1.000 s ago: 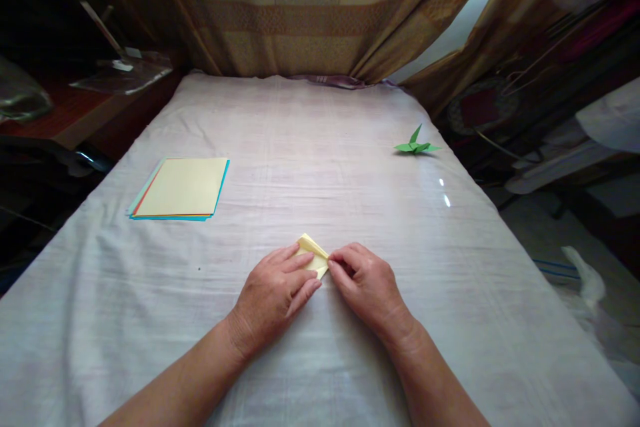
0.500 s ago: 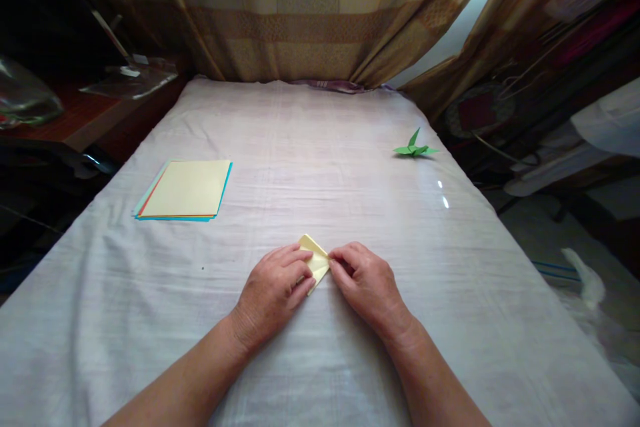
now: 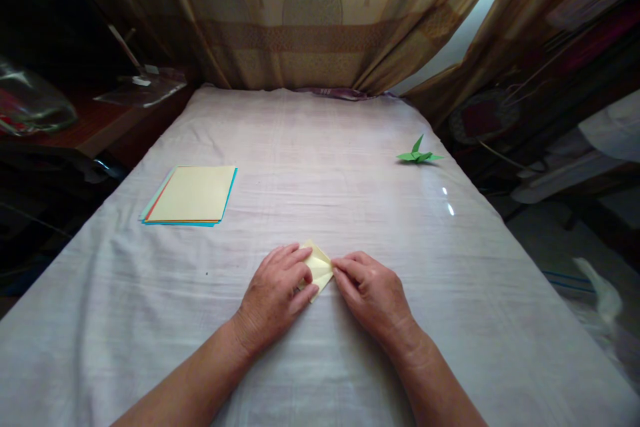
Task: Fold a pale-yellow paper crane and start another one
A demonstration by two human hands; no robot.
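Note:
A small folded piece of pale yellow paper [image 3: 319,265] lies on the white cloth near the front middle. My left hand [image 3: 277,293] lies flat over its left part, fingers pressing it down. My right hand [image 3: 373,290] pinches the paper's right corner between thumb and fingertips. Much of the paper is hidden under my left fingers.
A stack of coloured sheets [image 3: 191,195], yellow on top, lies at the left. A folded green paper figure [image 3: 418,154] sits at the far right near the cloth's edge. Curtains hang behind the cloth-covered surface [image 3: 320,147]. Dark furniture stands to the left, clutter to the right.
The view has tipped slightly, so everything sits lower in the picture. My hands stay on the yellow paper; the right fingertips have slid a little along its right edge.

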